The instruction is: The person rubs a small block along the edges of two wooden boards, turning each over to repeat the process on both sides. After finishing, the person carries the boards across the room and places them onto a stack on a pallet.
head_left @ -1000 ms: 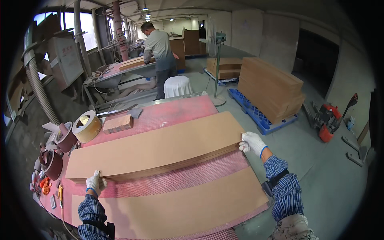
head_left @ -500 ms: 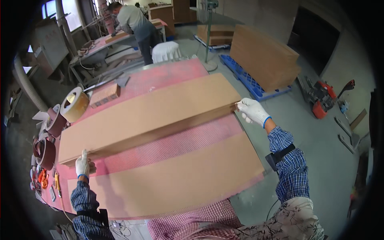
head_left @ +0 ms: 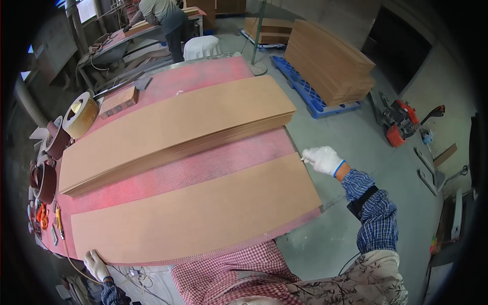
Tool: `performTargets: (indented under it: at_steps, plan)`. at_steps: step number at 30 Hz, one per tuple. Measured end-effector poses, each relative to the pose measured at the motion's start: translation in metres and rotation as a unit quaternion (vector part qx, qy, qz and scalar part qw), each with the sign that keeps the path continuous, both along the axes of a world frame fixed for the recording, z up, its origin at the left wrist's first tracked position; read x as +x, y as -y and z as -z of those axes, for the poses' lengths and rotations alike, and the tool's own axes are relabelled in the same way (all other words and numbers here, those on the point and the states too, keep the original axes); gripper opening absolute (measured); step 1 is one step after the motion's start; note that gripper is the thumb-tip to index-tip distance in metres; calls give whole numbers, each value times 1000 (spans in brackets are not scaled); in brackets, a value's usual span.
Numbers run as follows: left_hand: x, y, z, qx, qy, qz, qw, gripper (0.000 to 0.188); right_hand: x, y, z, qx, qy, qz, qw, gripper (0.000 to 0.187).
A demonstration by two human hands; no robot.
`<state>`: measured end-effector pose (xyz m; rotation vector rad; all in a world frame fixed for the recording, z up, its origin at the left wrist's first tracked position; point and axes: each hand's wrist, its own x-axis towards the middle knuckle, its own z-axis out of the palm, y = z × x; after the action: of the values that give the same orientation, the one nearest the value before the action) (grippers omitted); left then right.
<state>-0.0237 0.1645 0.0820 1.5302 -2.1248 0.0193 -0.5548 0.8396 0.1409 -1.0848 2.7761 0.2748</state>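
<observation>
A long thin brown board (head_left: pixel 193 213) lies along the near side of the red mesh-covered table (head_left: pixel 218 160). My left hand (head_left: pixel 94 264), in a white glove, grips the board's near left corner. Gloved as well, my right hand (head_left: pixel 322 159) pinches its far right corner at the table's edge. Beyond a strip of bare red mesh, a stack of similar boards (head_left: pixel 173 127) lies across the table's middle, touched by neither hand.
A large tape roll (head_left: pixel 80 117), a wooden block (head_left: pixel 118 101), dark rolls (head_left: pixel 48 147) and orange hand tools (head_left: pixel 43 218) line the table's left side. Another person (head_left: pixel 162 15) works at a far bench. To the right, stacked boards (head_left: pixel 328 61) rest on a blue pallet (head_left: pixel 305 96) near a red pallet jack (head_left: pixel 401 122).
Both hands have come from the ends of the far stack to the ends of the near board. The view has tipped down toward the table.
</observation>
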Motion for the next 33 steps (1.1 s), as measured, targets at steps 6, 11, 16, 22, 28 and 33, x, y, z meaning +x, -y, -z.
performTargets:
  at_steps: [6, 11, 16, 22, 28, 33]
  plan:
    - [-19, 9, -3, 33, -39, -113, 992, 51, -7, 1, 1, 3, -3, -54, 999, 11]
    - [-41, -5, -13, 18, -28, -163, 986, 51, -2, 32, -3, -20, 34, -99, 994, 12]
    - [-44, -11, -18, 10, -55, -169, 984, 48, 21, 86, -3, -26, 60, -129, 990, 13]
    - [-46, -13, -12, -52, -57, -146, 986, 41, 55, 180, -10, -36, 79, -206, 975, 15]
    - [-47, -19, -3, -108, -107, -112, 982, 32, 98, 303, -9, -59, 118, -280, 951, 14]
    - [-56, -27, -11, -106, -127, -118, 979, 26, 138, 381, -9, -64, 132, -329, 933, 18]
